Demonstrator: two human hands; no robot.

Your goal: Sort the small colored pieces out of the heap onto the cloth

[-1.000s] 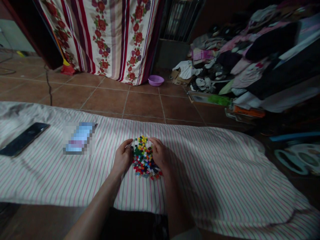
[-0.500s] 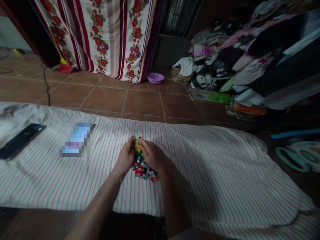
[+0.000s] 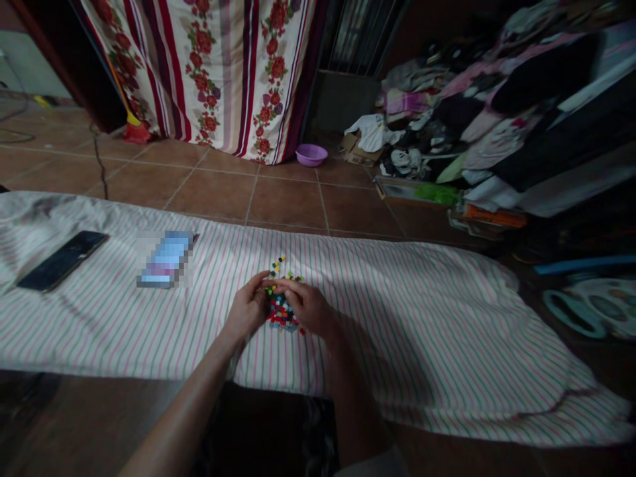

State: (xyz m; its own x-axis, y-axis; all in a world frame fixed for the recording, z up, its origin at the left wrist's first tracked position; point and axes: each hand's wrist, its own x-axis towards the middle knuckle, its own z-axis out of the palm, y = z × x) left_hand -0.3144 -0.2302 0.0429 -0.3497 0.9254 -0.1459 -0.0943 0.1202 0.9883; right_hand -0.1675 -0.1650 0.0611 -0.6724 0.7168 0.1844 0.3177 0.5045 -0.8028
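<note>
A heap of tiny coloured blocks (image 3: 282, 315) lies on a striped cloth (image 3: 447, 331). My left hand (image 3: 250, 303) rests against the heap's left side, its index finger stretched forward and the other fingers partly hidden. From the right, my right hand (image 3: 311, 308) reaches over the heap with its index finger extended, its fingertips close to those of the left. Both hands look open, and no block shows gripped in either. A few yellow, green and dark blocks (image 3: 278, 263) are scattered just beyond the fingertips.
To the left on the cloth lie a dark phone (image 3: 62, 262) and a second phone with a lit, blurred screen (image 3: 166, 260). On the tiled floor beyond are a purple basin (image 3: 311, 156), a red dustpan (image 3: 136, 132) and a flowered curtain (image 3: 228, 79). Piled clothes (image 3: 477, 112) fill the right.
My hands have shifted over the heap, fingertips now meeting across its far part. Several blocks now lie spread beyond them. The view has tilted slightly, moving the phones right and up.
</note>
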